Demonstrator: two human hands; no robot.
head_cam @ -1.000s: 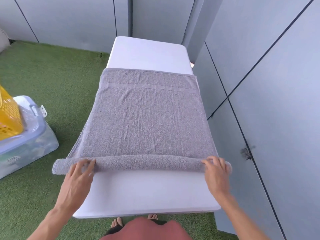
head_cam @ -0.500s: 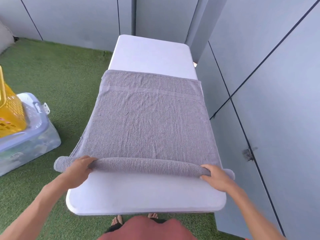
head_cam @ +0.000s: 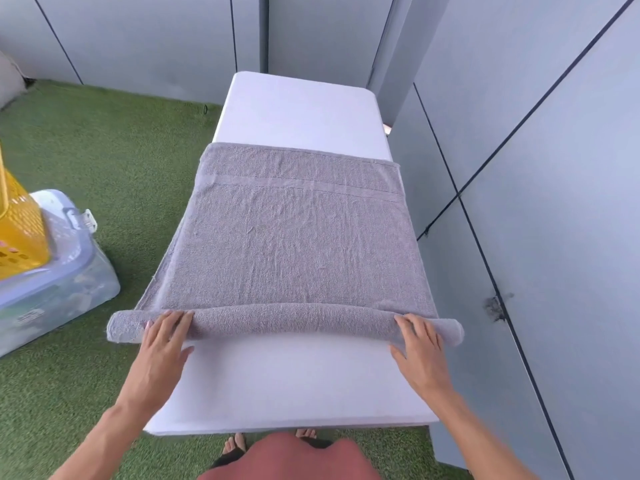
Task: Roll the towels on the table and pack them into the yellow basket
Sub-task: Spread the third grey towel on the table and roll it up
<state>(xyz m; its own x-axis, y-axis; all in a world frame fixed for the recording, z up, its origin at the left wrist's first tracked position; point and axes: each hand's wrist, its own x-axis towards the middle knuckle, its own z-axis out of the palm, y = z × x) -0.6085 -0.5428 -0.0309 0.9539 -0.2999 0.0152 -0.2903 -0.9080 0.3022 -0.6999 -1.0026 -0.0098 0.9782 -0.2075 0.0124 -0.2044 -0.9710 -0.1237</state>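
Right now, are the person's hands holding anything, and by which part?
Both hands rest on the grey towel, on its rolled near end: left hand near the roll's left end, right hand near its right end, fingers flat on top rather than gripping.

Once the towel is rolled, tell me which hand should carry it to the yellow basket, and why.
Left. The yellow basket sits on a clear bin on the grass at the person's left, on the left hand's side; the right hand is by the wall.

Towel: grey terry w/ plain woven band. Table: white. Basket: yellow, perforated grid. Storage bin under basket: clear, lilac lid. Turf: green. Wall panels: grey-blue, dark seams.
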